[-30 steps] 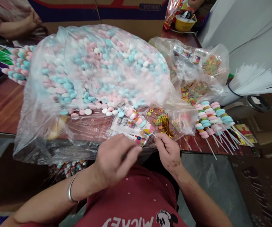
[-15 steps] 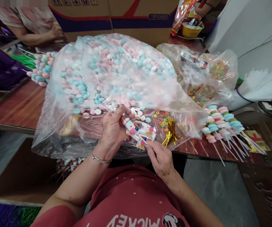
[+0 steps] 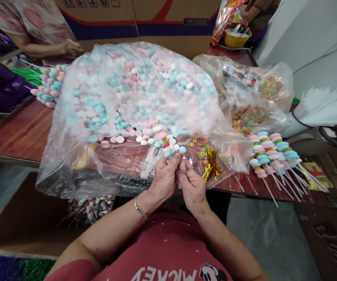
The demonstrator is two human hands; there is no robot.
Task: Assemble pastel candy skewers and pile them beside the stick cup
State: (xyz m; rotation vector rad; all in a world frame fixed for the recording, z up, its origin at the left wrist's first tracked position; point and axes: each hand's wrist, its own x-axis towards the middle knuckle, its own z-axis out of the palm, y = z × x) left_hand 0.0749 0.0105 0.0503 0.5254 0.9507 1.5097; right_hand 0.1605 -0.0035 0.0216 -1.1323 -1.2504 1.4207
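A marshmallow candy skewer [image 3: 164, 139] in a clear printed bag stands upright over the table, its lower end pinched by my left hand [image 3: 165, 177]. Pressed close beside it, my right hand [image 3: 192, 187] has its fingers curled shut at the skewer's base; whatever lies between them is hidden. Clear printed bags [image 3: 148, 163] lie on the plastic left of the skewer. Gold twist ties [image 3: 212, 166] and small gummy rings [image 3: 203, 148] lie right of my hands. Loose white and blue marshmallows [image 3: 144, 140] sit just behind.
A large clear bag of pastel marshmallows [image 3: 145, 86] covers the middle of the table. Unwrapped skewers [image 3: 274, 152] lie at right, near a container of white sticks [image 3: 326, 107]. An open carton [image 3: 16, 218] with wrapped skewers stands below left. Another person's hand [image 3: 72, 47] is across the table.
My left hand has moved right and now holds the skewer upright in its bag. My right hand has come up against it from the printed bags.
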